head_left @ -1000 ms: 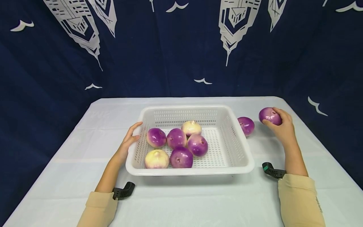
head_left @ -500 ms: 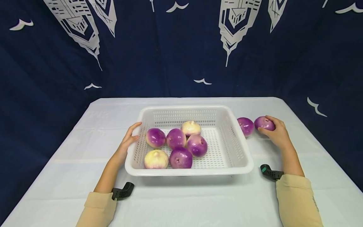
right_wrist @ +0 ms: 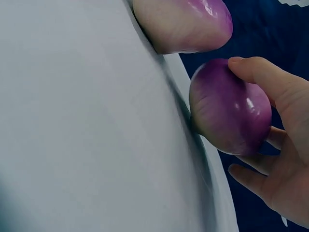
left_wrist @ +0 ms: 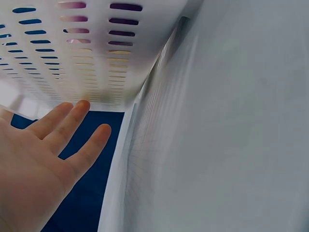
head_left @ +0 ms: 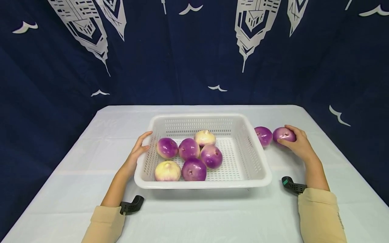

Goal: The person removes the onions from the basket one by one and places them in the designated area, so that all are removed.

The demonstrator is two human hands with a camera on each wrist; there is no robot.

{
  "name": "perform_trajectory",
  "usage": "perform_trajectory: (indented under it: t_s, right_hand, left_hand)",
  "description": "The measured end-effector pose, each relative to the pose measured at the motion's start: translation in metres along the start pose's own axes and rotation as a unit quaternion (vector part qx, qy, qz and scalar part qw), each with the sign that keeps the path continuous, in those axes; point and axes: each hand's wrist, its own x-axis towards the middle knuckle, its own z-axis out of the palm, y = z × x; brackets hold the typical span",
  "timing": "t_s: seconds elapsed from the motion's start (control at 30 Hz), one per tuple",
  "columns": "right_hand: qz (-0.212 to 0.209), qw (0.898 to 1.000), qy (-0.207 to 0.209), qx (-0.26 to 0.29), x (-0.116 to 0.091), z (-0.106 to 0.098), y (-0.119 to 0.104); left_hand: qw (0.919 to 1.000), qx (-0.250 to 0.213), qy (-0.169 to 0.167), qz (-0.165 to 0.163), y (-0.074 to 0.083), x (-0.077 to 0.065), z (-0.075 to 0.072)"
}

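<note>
My right hand (head_left: 299, 143) holds a purple turnip (head_left: 283, 134) between thumb and fingers, low at the tabletop. In the right wrist view that turnip (right_wrist: 229, 108) shows its pale underside toward the table. Another purple turnip (head_left: 263, 136) lies just left of it, against the right side of a white plastic basket (head_left: 234, 184). My left hand (head_left: 136, 153) rests at the basket's left rim. Its fingers (left_wrist: 63, 128) look straight and spread at the slotted outer wall in the left wrist view. Inside the basket are several turnips, some purple side up, plus a pale one (head_left: 167, 170) and another pale one (head_left: 205, 138).
A white cloth covers the table (head_left: 194, 216), whose far edge meets a dark blue curtain (head_left: 182, 60) with white prints. A black band (head_left: 132, 205) sits on the left wrist and another black band (head_left: 293, 185) on the right.
My right hand has brought its turnip nearer to me and slightly left, down beside the other loose turnip. The left hand and the basket have stayed in place.
</note>
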Motion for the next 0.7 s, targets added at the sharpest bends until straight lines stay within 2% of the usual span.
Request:
perform_trajectory:
  t_s: [0.27, 0.7]
  right_hand:
    - [0.018, 1.0, -0.01, -0.01, 0.002, 0.0, -0.002]
    - [0.031, 0.999, -0.007, -0.006, -0.002, -0.005, -0.015]
  left_hand:
    - [0.9996, -0.029, -0.002, -0.002, 0.004, -0.001, 0.001]
    - [0.9999, -0.009, -0.002, 0.007, 0.003, -0.002, 0.001]
